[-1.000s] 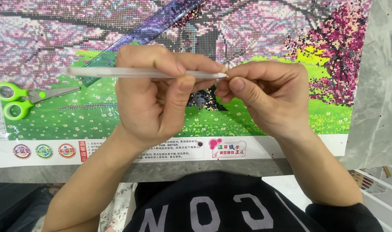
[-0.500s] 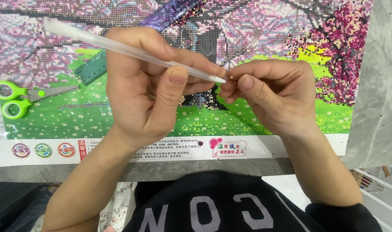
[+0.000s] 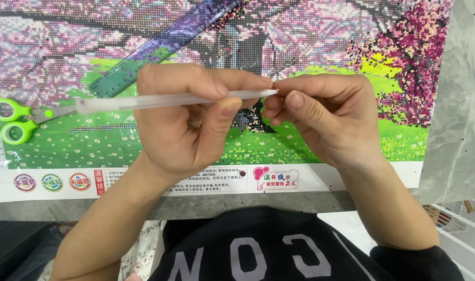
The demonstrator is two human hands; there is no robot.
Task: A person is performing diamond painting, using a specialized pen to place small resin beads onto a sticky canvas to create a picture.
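One slim translucent white pen (image 3: 175,100), nearly level, pinched.

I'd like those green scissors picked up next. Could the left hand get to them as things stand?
Probably, but not at once: the left hand is gripping the white pen. The green scissors lie uncovered on the canvas just left of it, with nothing between.

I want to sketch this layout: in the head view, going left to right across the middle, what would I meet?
Green scissors → left hand holding the white pen → right hand pinching at the pen's tip → dark pink tree on the bead canvas → grey marbled surface.
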